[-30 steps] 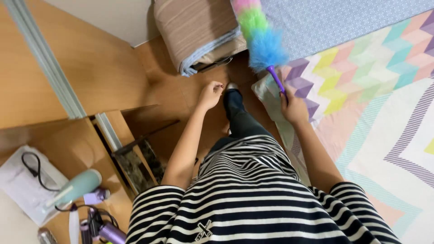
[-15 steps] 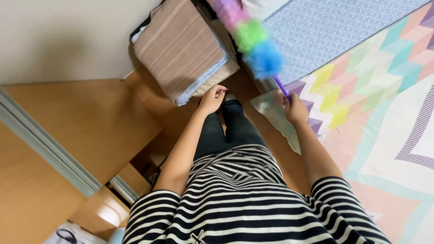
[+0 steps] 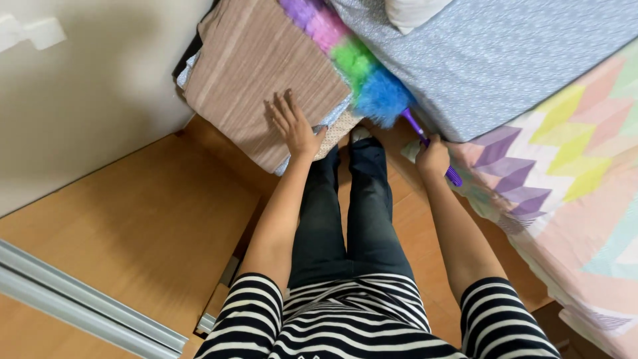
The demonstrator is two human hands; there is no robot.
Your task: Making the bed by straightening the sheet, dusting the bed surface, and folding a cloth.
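Note:
My right hand (image 3: 432,158) grips the purple handle of a fluffy duster (image 3: 352,66) with blue, green, pink and purple sections. The duster lies across the gap between a brown striped folded cushion (image 3: 256,80) and the bed (image 3: 518,60). My left hand (image 3: 293,126) rests flat, fingers spread, on the near corner of the cushion. My legs in dark jeans and a black-and-white striped shirt fill the lower middle.
A grey-blue sheet and a white pillow (image 3: 415,11) lie on the bed, with a pastel zigzag quilt (image 3: 571,173) to the right. Wooden floor (image 3: 146,226) spreads left, a white wall (image 3: 93,80) behind it and a metal sliding-door rail (image 3: 80,302) at lower left.
The view has tilted up and toward the cushion. My left hand reached forward and landed on the cushion. The duster moved up along the bed's edge.

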